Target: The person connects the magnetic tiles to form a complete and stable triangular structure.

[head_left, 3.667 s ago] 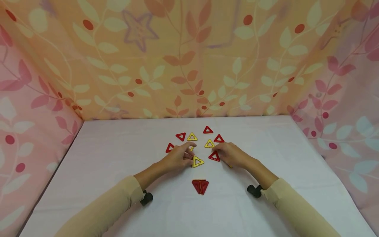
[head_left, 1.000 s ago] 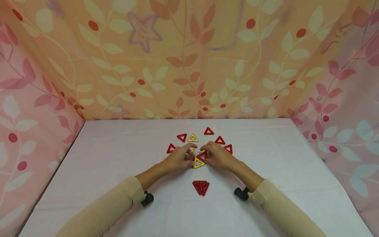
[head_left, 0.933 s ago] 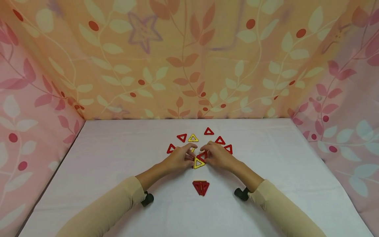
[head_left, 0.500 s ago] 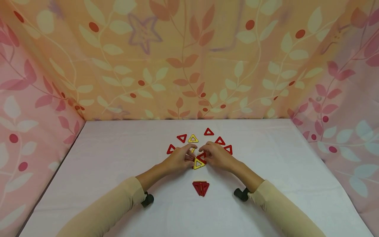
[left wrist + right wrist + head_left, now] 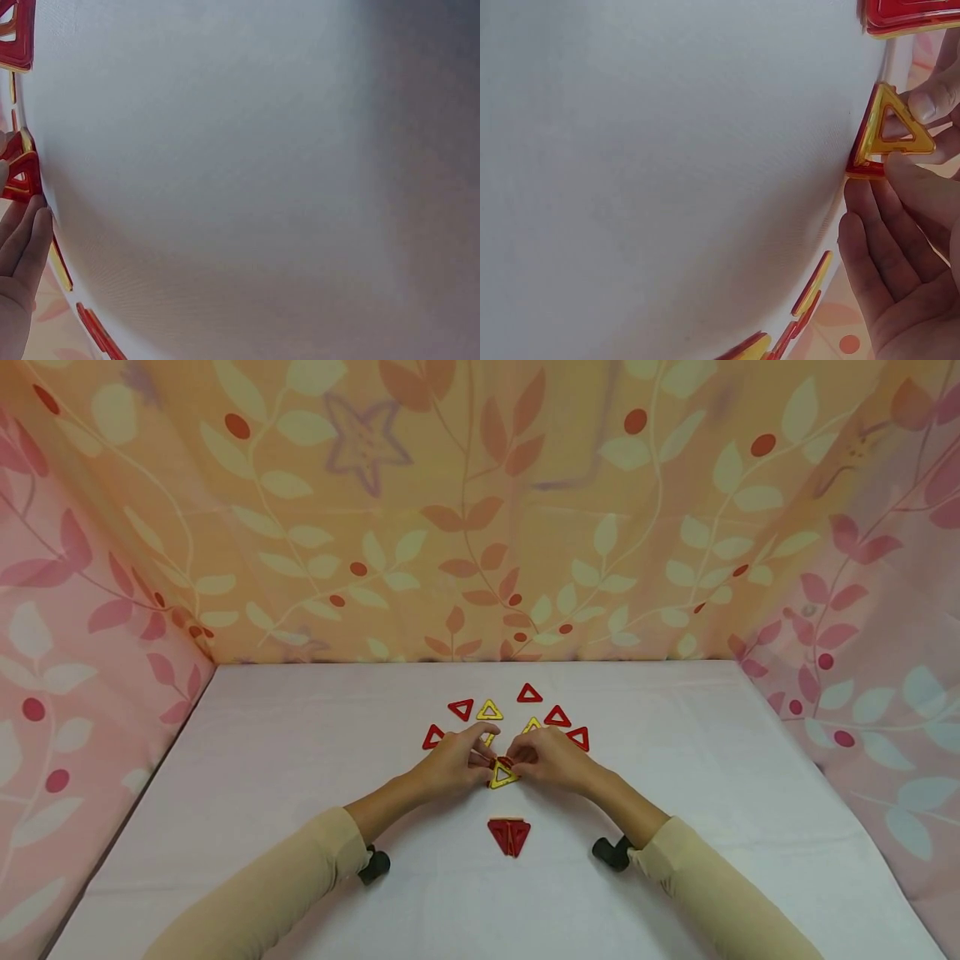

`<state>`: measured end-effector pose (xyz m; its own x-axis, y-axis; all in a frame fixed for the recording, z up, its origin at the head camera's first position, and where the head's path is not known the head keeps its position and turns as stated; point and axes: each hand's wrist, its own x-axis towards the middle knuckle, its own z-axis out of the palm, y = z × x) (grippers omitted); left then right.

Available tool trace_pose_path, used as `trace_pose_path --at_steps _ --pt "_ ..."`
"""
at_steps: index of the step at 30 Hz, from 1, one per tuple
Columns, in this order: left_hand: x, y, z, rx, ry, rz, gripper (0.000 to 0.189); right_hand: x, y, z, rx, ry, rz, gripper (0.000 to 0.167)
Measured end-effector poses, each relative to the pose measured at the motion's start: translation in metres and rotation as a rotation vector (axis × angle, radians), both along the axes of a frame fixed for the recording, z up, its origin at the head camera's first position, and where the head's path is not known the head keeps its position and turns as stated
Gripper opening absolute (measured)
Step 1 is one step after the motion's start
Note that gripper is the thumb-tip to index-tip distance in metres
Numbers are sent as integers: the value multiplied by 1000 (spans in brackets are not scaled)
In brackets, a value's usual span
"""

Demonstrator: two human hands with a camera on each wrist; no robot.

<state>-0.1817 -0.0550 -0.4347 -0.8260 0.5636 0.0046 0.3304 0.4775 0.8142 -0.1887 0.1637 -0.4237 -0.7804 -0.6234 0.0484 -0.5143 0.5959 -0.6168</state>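
Note:
Between both hands a small standing group of triangular magnetic tiles is pinched. Its front piece is a yellow triangle tile (image 5: pixel 496 774), with a red triangle tile (image 5: pixel 505 762) close behind it. My left hand (image 5: pixel 453 760) grips the group from the left, thumb and fingers at its edge. In the left wrist view, a red tile (image 5: pixel 34 178) of the group shows at those fingertips. From the right, my right hand (image 5: pixel 551 756) pinches the red tile against the yellow one. The right wrist view shows that yellow tile tilted above a red tile edge (image 5: pixel 866 171).
Nearer the person stands a joined red tile piece (image 5: pixel 498 833). Loose red tiles (image 5: pixel 557 722) and yellow tiles (image 5: pixel 490 716) lie beyond the hands on the white table (image 5: pixel 300 718). Patterned curtains (image 5: pixel 465 635) enclose the back and sides.
My right hand has brought a red tile from the right to the yellow tile. In the last half second it tipped that tile down behind the yellow one. The left hand stayed put.

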Motion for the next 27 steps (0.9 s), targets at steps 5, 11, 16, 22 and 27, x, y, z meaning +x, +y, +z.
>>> trace_pose_path --at_steps 5,11,16,22,27 --pt "0 2 -1 -21 12 4 59 1 -1 0 11 8 11 10" --pt "0 4 -4 -21 29 1 60 1 -4 -1 30 3 13 11" --pt "0 4 -4 -16 27 -4 60 2 -2 -3 22 26 28 13" --pt "0 4 -3 -21 21 1 61 2 2 -8 39 39 57 14" --pt "1 4 -2 -40 31 22 62 2 4 -7 48 34 53 14"
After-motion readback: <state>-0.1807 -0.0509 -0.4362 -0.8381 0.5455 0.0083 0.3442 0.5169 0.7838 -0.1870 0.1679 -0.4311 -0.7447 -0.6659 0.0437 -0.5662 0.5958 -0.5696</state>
